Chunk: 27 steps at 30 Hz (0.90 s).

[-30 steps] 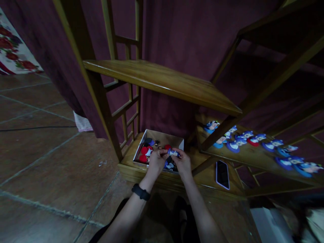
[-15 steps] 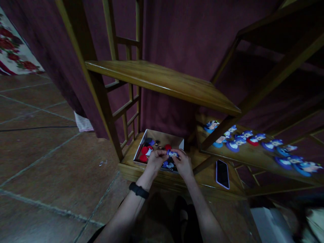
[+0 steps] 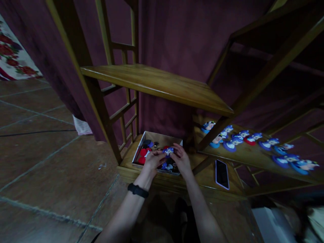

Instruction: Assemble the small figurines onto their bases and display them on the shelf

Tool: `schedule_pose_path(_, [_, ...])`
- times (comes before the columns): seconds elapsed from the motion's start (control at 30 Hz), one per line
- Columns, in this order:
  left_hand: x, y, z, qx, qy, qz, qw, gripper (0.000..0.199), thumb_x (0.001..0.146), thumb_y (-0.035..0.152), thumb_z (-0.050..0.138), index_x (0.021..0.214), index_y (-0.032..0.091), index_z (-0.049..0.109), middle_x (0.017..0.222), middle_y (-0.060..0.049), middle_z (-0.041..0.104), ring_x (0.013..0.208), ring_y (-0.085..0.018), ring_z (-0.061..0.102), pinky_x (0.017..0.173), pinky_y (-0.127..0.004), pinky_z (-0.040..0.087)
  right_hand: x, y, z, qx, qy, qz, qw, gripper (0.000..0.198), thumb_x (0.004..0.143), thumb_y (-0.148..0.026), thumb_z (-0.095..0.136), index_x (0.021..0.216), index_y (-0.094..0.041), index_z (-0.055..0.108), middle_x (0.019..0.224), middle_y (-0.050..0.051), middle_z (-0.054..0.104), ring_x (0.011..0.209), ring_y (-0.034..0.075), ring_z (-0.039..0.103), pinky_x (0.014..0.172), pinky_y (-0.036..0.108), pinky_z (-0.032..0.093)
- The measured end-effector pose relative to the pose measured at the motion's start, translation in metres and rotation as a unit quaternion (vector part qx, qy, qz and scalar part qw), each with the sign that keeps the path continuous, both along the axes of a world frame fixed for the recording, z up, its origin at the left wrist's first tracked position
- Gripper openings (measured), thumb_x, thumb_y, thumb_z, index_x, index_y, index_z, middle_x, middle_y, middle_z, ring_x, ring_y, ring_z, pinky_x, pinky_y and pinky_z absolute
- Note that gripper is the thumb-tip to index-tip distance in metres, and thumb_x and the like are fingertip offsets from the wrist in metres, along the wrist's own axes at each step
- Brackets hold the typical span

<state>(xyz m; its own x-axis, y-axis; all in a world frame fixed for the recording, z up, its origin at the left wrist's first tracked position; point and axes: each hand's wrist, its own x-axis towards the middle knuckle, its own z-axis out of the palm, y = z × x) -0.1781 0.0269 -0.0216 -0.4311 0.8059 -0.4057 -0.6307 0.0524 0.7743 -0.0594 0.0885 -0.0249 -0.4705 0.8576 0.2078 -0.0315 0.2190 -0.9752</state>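
My left hand (image 3: 154,160) pinches a small blue-and-white figurine (image 3: 168,151) by its left side, above an open cardboard box (image 3: 169,136). At the figurine's right side is my right hand (image 3: 181,160), steadying it loosely with the thumb while the other fingers are raised and bent. The figurine's fine details are too small to make out. Inside the box lie red round pieces (image 3: 143,153), dark and blue round pieces (image 3: 147,143), and small blue-and-white parts (image 3: 167,166) under my hands. The hands hide some of the contents.
The box stands on a wooden shelf unit's lower board (image 3: 126,162), beneath a higher shelf (image 3: 157,81). A phone (image 3: 222,174) lies to the right. Several figurines on round bases (image 3: 232,143) line the right-hand shelf. An upright post (image 3: 97,111) rises left of the box.
The figurine has moved slightly up and left, still between my hands. My right fingers have lifted and loosened around it. The view has shifted a little.
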Motion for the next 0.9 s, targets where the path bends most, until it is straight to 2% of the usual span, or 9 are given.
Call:
schedule_pose_path(0.07, [-0.001, 0.000, 0.001, -0.008, -0.058, -0.009, 0.998, 0.015, 0.059, 0.009, 0.074, 0.068, 0.012, 0.062, 0.064, -0.003, 0.066, 0.060, -0.012, 0.062, 0.066, -0.026, 0.052, -0.004, 0.002, -0.004, -0.029, -0.005, -0.011, 1.000, 0.041, 0.070, -0.028, 0.062, 0.109, -0.021, 0.056, 0.101, 0.005, 0.065, 0.093, 0.018, 0.061, 0.086, 0.033, 0.047])
schedule_pose_path(0.17, [-0.001, -0.001, 0.001, -0.005, -0.090, -0.016, 0.996, 0.015, 0.061, 0.005, 0.071, 0.071, 0.011, 0.062, 0.065, -0.004, 0.066, 0.058, -0.011, 0.063, 0.065, -0.026, 0.053, -0.008, 0.002, -0.009, -0.047, -0.034, -0.005, 0.998, 0.032, 0.069, -0.031, 0.063, 0.099, -0.020, 0.061, 0.096, 0.004, 0.067, 0.088, 0.018, 0.062, 0.081, 0.031, 0.048])
schedule_pose_path(0.37, [0.002, -0.004, 0.004, -0.001, -0.054, -0.021, 0.998, 0.024, 0.062, 0.008, 0.073, 0.083, 0.013, 0.064, 0.072, -0.005, 0.068, 0.064, -0.014, 0.065, 0.065, -0.028, 0.055, -0.005, -0.001, -0.002, -0.087, -0.013, 0.019, 0.996, 0.029, 0.069, -0.032, 0.062, 0.095, -0.020, 0.064, 0.092, 0.003, 0.069, 0.088, 0.019, 0.061, 0.081, 0.033, 0.047])
schedule_pose_path(0.5, [0.001, -0.004, 0.005, 0.003, -0.039, -0.022, 0.999, 0.020, 0.062, 0.005, 0.071, 0.079, 0.012, 0.064, 0.071, -0.005, 0.069, 0.064, -0.014, 0.065, 0.065, -0.027, 0.055, -0.003, -0.001, 0.003, -0.114, -0.017, 0.037, 0.993, 0.030, 0.068, -0.033, 0.064, 0.095, -0.020, 0.065, 0.093, 0.002, 0.068, 0.089, 0.018, 0.060, 0.081, 0.030, 0.046])
schedule_pose_path(0.63, [-0.002, -0.005, 0.005, -0.008, -0.034, -0.021, 0.999, 0.019, 0.059, 0.002, 0.072, 0.074, 0.011, 0.064, 0.067, -0.005, 0.068, 0.059, -0.013, 0.064, 0.060, -0.026, 0.055, -0.004, -0.001, -0.002, -0.115, 0.007, 0.054, 0.992, 0.027, 0.068, -0.030, 0.065, 0.093, -0.022, 0.066, 0.094, 0.001, 0.066, 0.090, 0.017, 0.059, 0.085, 0.030, 0.044])
schedule_pose_path(0.9, [-0.004, -0.008, 0.002, -0.011, -0.027, -0.022, 0.999, 0.019, 0.058, -0.001, 0.071, 0.071, 0.010, 0.062, 0.063, -0.005, 0.066, 0.055, -0.013, 0.063, 0.056, -0.025, 0.055, -0.005, 0.000, -0.007, -0.114, 0.017, 0.072, 0.991, 0.024, 0.065, -0.029, 0.068, 0.087, -0.021, 0.068, 0.090, 0.000, 0.066, 0.086, 0.017, 0.059, 0.083, 0.030, 0.045])
